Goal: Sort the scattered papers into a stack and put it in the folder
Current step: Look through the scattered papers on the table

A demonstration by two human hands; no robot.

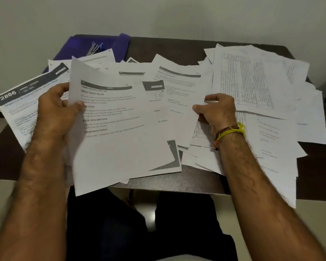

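Several printed white papers [256, 95] lie scattered and overlapping across a small dark table [158, 182]. My left hand [56, 113] grips the left edge of a printed sheet [120, 144], thumb on top, lifting it off the table toward me. My right hand [217, 110] pinches the right edge of a second sheet [177, 95] that lies partly under the first. A purple folder [102, 46] with a metal clip rests at the table's far left, half covered by papers.
A sheet headed 2886 [17, 102] hangs over the table's left edge. Papers on the right overhang the near right corner. A pale wall stands right behind the table. My legs in dark trousers [139, 227] are under the near edge.
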